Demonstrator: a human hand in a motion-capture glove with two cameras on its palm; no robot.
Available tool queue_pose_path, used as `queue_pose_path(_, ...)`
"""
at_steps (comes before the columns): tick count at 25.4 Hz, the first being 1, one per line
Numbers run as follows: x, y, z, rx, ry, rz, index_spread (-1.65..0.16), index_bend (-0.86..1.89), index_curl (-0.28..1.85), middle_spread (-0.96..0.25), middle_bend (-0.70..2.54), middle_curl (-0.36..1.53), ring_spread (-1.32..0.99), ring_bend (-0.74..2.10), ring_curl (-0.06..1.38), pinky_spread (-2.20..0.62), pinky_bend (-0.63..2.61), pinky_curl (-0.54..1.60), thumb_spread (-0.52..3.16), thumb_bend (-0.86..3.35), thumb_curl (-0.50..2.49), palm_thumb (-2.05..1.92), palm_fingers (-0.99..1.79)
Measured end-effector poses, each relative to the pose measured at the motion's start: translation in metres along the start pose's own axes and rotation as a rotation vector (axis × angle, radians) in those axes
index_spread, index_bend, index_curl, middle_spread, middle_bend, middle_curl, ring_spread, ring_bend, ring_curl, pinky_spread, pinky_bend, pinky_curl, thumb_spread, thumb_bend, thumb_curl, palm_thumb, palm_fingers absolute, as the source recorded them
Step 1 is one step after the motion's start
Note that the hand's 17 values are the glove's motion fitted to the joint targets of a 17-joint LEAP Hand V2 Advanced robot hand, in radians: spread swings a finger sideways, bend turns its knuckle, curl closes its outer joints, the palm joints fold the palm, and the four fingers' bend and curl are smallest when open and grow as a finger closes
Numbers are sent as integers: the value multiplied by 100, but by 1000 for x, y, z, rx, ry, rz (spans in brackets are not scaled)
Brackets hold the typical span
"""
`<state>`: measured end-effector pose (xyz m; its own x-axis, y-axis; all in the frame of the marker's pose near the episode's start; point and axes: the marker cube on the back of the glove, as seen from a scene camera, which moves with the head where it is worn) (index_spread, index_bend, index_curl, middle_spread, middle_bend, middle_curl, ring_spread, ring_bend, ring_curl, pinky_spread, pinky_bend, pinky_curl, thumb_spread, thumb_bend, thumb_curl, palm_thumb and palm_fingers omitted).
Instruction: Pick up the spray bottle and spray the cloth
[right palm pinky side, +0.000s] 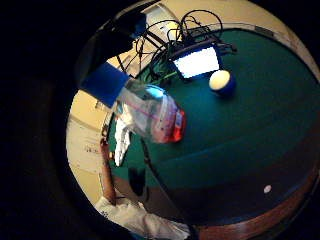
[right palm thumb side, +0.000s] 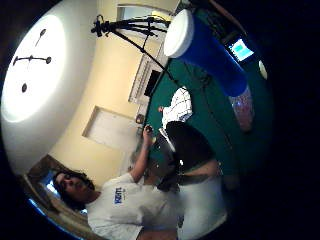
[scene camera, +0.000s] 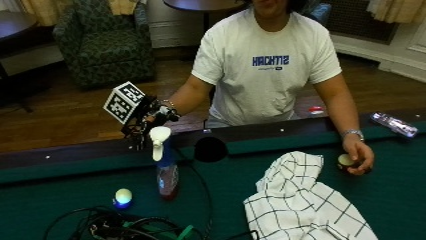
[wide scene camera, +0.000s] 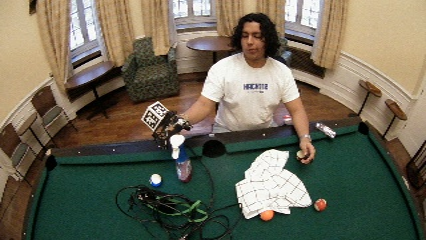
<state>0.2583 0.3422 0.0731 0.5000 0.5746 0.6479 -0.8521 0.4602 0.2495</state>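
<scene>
The gloved fingers are curled round the top of the spray bottle (scene camera: 165, 165), the right hand (scene camera: 148, 123) gripping it just behind its white nozzle head, and the bottle hangs below the hand, roughly upright, with its base down close to the green felt; I cannot tell whether it touches. It has a blue neck and a clear body with some red near the bottom, which shows well from the little-finger side of the palm, where the bottle (right palm pinky side: 145, 111) fills the middle of the view above the pool table (right palm pinky side: 250, 125). From the thumb side the blue neck and white cap (right palm thumb side: 202, 47) loom close. The hand sits over the near rail on the left part of the table as I see it from across. Just left of the bottle lies a blue and white ball (scene camera: 122, 197), and beyond that a tangle of black cables (wide scene camera: 170, 210) with some green among them. The checked cloth (scene camera: 303, 205), white with dark lines, lies crumpled on the felt well to the right of the bottle, apart from it. The person's bare hand (scene camera: 356, 159) rests on the table further right, closed over a small ball. Two orange balls (wide scene camera: 293, 210) lie beside the cloth's far edge.
</scene>
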Motion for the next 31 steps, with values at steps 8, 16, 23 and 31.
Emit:
queue_pose_path(8,14,22,-1,-7,-16,17,-41,10,19,-13,21,35,-10,44,34,23,39,35,108,-2,32,57,41)
queue_pose_path(16,22,34,-5,7,-32,22,-42,13,20,-13,20,36,-10,44,34,23,39,36,108,-2,32,59,42)
queue_pose_path(23,25,27,0,17,-27,51,-42,12,20,-12,19,36,-10,46,34,22,38,35,108,-1,33,63,47)
queue_pose_path(31,27,10,5,28,-62,63,-41,12,20,-13,20,36,-11,51,35,18,37,35,109,2,35,75,56)
